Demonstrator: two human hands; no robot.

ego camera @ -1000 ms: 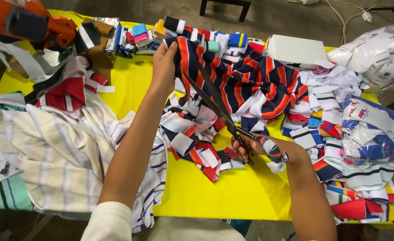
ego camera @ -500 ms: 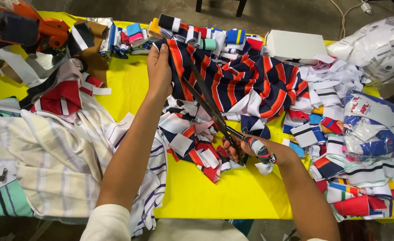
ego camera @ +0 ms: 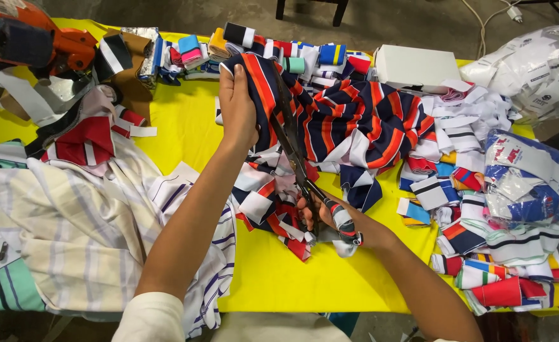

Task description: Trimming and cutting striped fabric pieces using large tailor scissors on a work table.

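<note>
My left hand (ego camera: 236, 107) grips the near edge of a navy, red and white striped fabric (ego camera: 362, 120) and holds it taut over the yellow table (ego camera: 184, 136). My right hand (ego camera: 330, 218) is closed around the wrapped handles of long dark scissors (ego camera: 292, 145). The blades run up along the fabric toward my left hand and look nearly shut on the cloth. Cut striped scraps (ego camera: 273, 209) lie under and beside the scissors.
An orange machine (ego camera: 26, 38) sits at the far left. Pale striped cloth (ego camera: 70, 228) covers the near left. Rolled striped collars (ego camera: 273, 47) line the far edge, beside a white box (ego camera: 415, 66). Bagged pieces (ego camera: 533, 183) and a plastic bag (ego camera: 533, 63) fill the right.
The view has shifted a little. My left hand keeps hold of the fabric, and the scissors have advanced slightly along the cloth toward it.
</note>
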